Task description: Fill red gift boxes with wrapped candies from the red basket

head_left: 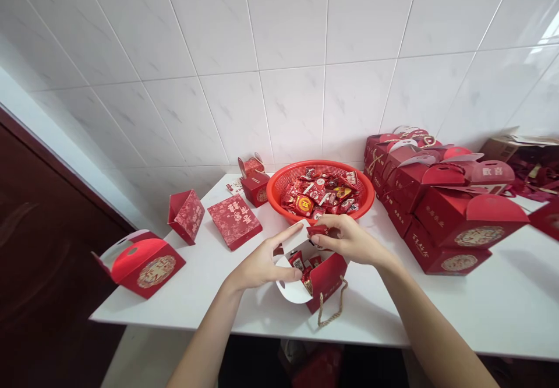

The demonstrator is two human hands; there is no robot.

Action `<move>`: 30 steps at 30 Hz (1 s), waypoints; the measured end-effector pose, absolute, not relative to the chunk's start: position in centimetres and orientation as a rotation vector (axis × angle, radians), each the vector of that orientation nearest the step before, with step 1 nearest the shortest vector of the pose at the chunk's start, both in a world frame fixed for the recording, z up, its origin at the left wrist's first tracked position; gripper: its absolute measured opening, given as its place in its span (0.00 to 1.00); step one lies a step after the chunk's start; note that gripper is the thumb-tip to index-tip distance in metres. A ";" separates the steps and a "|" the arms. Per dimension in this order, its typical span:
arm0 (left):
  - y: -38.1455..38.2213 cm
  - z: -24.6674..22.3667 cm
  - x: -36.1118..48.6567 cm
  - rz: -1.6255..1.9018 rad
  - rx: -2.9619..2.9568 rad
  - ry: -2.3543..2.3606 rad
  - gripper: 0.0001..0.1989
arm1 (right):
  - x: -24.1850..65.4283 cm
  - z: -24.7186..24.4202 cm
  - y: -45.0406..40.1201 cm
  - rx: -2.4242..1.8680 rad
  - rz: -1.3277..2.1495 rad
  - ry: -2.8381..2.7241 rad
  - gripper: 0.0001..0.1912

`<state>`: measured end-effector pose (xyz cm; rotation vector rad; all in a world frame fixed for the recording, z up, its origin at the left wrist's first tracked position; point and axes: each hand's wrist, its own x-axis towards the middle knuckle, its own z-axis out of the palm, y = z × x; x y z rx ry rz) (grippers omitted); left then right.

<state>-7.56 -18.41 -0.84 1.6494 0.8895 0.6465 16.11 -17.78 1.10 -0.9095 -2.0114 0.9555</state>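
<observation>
An open red gift box (pixel 328 278) with white inner flaps and a rope handle stands near the table's front edge, with several red-wrapped sweets inside. My left hand (pixel 266 263) is at the box's left side, thumb and forefinger spread apart over its white flaps. Above the box's far right part, my right hand (pixel 345 237) has its fingers closed on a small red packet (pixel 318 232). Right behind the hands sits a red-orange plastic basket (pixel 273 185) full of wrapped sweets (pixel 321 194).
Stacked red boxes (pixel 437 213) line the right side by the tiled wall (pixel 288 108). To the left are an open red box (pixel 152 268), a flat patterned box (pixel 234 222) and smaller ones (pixel 255 189). The white table (pixel 205 295) ends close in front.
</observation>
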 end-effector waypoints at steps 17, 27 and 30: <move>-19.5 -2.5 -7.9 0.748 1.527 0.883 0.53 | 19.1 1.7 -18.6 -0.777 0.888 -2.182 0.25; -20.9 -4.3 -7.7 0.887 1.486 0.968 0.51 | 20.0 -3.8 -23.7 -1.090 0.710 -1.863 0.27; -21.3 -5.3 -7.4 0.943 1.479 0.979 0.53 | 19.4 -5.5 -24.9 -1.083 0.666 -1.782 0.26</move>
